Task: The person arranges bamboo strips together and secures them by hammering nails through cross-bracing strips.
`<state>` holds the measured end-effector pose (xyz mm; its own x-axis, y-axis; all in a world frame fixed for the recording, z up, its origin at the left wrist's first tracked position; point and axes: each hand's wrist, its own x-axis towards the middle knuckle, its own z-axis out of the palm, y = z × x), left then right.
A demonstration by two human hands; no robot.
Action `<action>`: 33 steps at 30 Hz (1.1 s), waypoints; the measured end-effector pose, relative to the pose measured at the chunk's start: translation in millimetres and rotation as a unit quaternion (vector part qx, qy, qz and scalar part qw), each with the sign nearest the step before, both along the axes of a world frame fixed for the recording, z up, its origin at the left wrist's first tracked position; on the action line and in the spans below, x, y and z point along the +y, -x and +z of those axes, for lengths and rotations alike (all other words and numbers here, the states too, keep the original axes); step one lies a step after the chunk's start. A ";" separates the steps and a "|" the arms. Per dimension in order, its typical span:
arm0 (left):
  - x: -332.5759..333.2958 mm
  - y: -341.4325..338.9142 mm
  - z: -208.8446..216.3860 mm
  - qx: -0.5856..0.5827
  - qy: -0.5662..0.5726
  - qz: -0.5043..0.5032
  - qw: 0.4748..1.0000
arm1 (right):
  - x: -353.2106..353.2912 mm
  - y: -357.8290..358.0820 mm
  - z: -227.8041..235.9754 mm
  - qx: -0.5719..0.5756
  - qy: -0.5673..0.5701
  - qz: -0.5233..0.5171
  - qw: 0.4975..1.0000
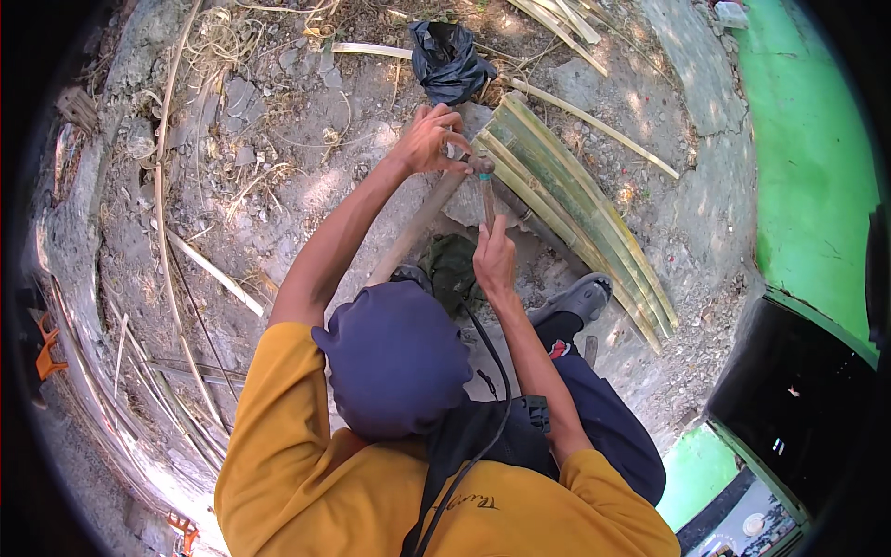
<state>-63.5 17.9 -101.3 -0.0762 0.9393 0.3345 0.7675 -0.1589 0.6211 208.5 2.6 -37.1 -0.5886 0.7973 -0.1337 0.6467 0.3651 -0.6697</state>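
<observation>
My right hand [495, 260] is wrapped round the wooden handle of a hammer [488, 197]. Its head is up by the fingers of my left hand [432, 144], at the top end of a wooden pole [415, 232]. Thumb and fingers of that hand are curled in a pinch; what they hold, if anything, is too small to make out. Just right of the hammer lie long split bamboo pieces [575, 209], green and pale yellow, fanned side by side on the ground. A black plastic bag [450, 63] sits beyond my hands.
Dark green cloth [453, 266] lies between my legs, beside a grey shoe [574, 306]. Loose bamboo strips [594, 125] and a tangle of shavings [223, 42] litter the dirt. A green wall [807, 148] runs along the right. Long strips [167, 186] lie at the left.
</observation>
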 end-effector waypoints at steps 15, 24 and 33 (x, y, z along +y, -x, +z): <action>-4.2 3.1 0.3 0.003 -0.010 0.009 1.000 | 5.4 19.7 37.5 0.145 -0.014 -0.040 0.989; -5.2 2.9 2.6 0.000 0.005 0.008 1.000 | 7.5 -2.8 3.5 0.053 0.005 -0.033 0.998; -3.9 4.7 -0.8 0.001 -0.012 0.011 1.000 | 7.8 24.5 39.3 0.135 -0.047 0.006 0.990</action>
